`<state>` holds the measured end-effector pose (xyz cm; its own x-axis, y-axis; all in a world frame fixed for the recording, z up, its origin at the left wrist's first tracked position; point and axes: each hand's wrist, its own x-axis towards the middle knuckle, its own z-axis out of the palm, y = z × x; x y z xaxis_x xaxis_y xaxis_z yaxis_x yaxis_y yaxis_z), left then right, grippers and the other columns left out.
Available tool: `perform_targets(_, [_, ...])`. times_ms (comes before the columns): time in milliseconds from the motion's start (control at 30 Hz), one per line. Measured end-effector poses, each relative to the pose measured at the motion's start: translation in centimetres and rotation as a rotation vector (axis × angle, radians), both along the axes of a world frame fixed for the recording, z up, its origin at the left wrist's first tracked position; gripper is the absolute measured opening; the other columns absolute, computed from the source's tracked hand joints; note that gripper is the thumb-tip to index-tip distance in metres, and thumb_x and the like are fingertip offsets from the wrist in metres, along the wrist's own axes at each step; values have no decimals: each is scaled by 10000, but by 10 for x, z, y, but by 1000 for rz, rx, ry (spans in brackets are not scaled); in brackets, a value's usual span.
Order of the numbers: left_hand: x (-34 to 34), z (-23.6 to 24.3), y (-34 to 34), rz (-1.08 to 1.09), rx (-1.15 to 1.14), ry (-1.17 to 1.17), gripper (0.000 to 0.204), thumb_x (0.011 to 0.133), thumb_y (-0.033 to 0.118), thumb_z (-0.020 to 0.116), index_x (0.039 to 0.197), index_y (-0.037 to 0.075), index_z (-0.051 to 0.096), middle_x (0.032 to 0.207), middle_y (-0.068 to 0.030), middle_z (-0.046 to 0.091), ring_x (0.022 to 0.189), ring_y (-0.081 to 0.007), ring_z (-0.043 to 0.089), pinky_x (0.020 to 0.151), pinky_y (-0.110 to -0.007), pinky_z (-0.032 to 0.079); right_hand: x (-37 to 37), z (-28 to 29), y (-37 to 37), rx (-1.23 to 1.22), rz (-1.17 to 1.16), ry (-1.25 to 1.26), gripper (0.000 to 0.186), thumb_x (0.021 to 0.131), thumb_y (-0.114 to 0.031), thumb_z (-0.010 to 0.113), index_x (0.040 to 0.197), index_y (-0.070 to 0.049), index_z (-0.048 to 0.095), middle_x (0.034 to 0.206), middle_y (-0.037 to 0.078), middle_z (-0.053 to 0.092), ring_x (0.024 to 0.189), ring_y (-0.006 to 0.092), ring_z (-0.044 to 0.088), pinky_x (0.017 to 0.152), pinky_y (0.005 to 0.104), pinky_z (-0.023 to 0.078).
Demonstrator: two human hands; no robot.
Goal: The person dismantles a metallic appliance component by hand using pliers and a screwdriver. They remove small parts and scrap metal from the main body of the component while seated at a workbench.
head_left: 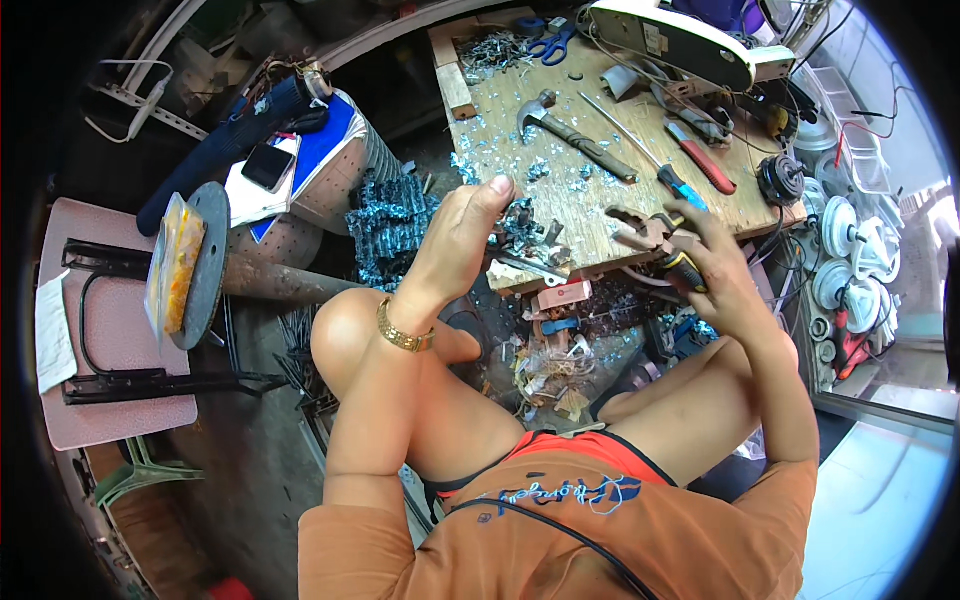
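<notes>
At the near edge of the wooden bench (560,200), left hand (462,245) pinches a small metal part (520,222), while right hand (715,275) clamps pliers (655,240), long axis pointing left toward that part just beside.

Pliers (652,240): rusty metal head, dark handles w/ yellow-orange trim, jaws a bit open, pointing left, held over front edge of wooden surface (590,205). Small dark metal piece (520,215), shape unclear, raised beside it, near the shiny scraps.
</notes>
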<state>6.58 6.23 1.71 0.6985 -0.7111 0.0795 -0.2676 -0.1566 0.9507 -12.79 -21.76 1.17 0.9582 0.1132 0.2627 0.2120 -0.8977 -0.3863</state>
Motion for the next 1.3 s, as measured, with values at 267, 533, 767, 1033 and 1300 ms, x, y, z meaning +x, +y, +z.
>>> perform_targets(267, [-15, -4, -6, 101, -47, -6, 746, 1022, 549, 348, 949, -123, 663, 815, -185, 654, 816, -245, 583, 824, -363, 439, -1, 21, 21, -216, 71, -128, 442, 626, 1, 716, 1054, -101, 676, 1379, 136, 519, 1220, 380, 500, 1012, 497, 425])
perform_targets(533, [-22, -10, -9, 34, -41, -29, 787, 1006, 605, 350, 901, -105, 672, 743, -197, 626, 754, -252, 568, 767, -381, 437, -9, 11, 30, -219, 100, -110, 437, 605, 2, 722, 1026, -102, 664, 1350, 125, 522, 1154, 366, 517, 960, 476, 452])
perform_targets(767, [-18, -10, -5, -119, 22, 42, 662, 1028, 476, 360, 957, -85, 704, 873, -65, 685, 861, -141, 563, 838, -306, 416, -11, -5, 23, -50, 99, -162, 495, 588, -13, 733, 1067, -64, 621, 1195, 140, 568, 1041, 375, 539, 913, 472, 458])
perform_targets(1033, [-27, -3, -10, -114, -1, -31, 660, 1004, 530, 388, 763, -47, 597, 626, -46, 520, 629, -134, 459, 607, -338, 368, -6, -10, 27, -68, 59, -128, 655, 528, -57, 751, 1162, -51, 586, 1027, 173, 549, 944, 395, 558, 841, 465, 457])
perform_targets(1300, [-27, -4, -11, -46, -61, -112, 691, 999, 576, 401, 668, -17, 533, 489, -58, 370, 503, -151, 371, 524, -390, 316, -4, -20, 23, -8, 44, -92, 648, 515, -75, 757, 1141, -43, 594, 928, 145, 544, 837, 373, 585, 712, 438, 480])
